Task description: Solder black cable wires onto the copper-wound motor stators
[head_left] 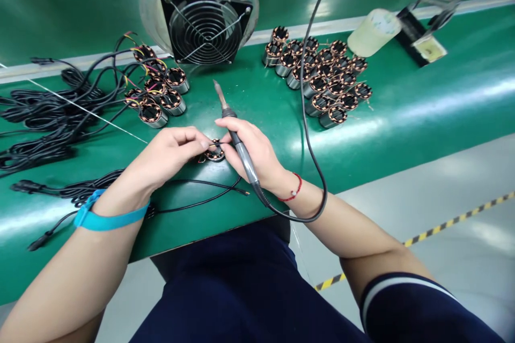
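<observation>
Soldering iron point(244, 155): grey-and-black handle, dull tip; on the person's side of the fan point(208, 35), slanting, tip toward it.
Stator point(214, 156): copper-wound ring, same side, opening upward.
Left hand point(175, 151): pinching a thin dark lead point(218, 143).
Right hand point(259, 151): fingers around the soldering iron.

Stator point(215, 157) partly hidden by fingers point(198, 146), cables point(30, 146) cropped
</observation>
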The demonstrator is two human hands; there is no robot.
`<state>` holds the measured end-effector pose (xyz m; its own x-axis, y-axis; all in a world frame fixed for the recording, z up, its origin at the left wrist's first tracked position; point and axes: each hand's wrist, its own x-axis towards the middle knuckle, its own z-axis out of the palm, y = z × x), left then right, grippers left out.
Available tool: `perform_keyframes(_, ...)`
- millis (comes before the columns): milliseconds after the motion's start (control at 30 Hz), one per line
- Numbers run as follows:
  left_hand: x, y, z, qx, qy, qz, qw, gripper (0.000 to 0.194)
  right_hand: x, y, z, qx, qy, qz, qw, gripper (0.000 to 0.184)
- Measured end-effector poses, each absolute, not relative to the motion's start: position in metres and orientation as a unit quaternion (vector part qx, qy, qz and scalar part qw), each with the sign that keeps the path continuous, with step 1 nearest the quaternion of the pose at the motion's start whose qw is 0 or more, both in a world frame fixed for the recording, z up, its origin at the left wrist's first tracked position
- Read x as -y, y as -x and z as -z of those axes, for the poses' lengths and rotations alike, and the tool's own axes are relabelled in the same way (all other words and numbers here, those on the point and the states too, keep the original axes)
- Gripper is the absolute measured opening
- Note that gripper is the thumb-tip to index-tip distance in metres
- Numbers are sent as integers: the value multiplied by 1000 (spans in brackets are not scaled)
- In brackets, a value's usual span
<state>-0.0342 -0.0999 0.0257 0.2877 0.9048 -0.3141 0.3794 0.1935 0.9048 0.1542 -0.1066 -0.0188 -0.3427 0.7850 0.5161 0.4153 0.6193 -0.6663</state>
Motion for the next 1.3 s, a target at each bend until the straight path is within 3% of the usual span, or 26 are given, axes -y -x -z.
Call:
perform_keyframes(167, 105, 33, -32, -504, -716, -186, 446, 21, 109, -154, 17, 747, 415, -273, 441, 35)
perform_keyframes(333, 105, 43, -41, -472, -806, -149, 323, 13, 108, -158, 15, 747, 389, -303, 447, 42)
perform_keyframes(567, 111, 41, -41, -390, -873, -210, 205, 20, 107, -157, 15, 744, 363, -352, 437, 41)
perform_keyframes(667, 115, 36, -39, -373, -869, -249, 207, 22, 106, -154, 16, 755, 324, -398, 409, 47)
perform_keyframes(767, 116, 34, -39, -384, -856, -268, 217, 20, 108, -152, 15, 767, 334, -395, 379, 37)
perform_keyframes(967, 113, 35, -41, -514, -772, -235, 291, 4, 112, -156, 14, 735, 388, -331, 447, 31)
perform_keyframes(1167, 111, 29, -39, -573, -666, -250, 407, 12, 111, -157, 15, 753, 358, -306, 459, 30)
perform_keyframes(1300, 111, 24, -39, -592, -649, -255, 404, 11, 110, -157, 16, 760, 346, -305, 457, 37)
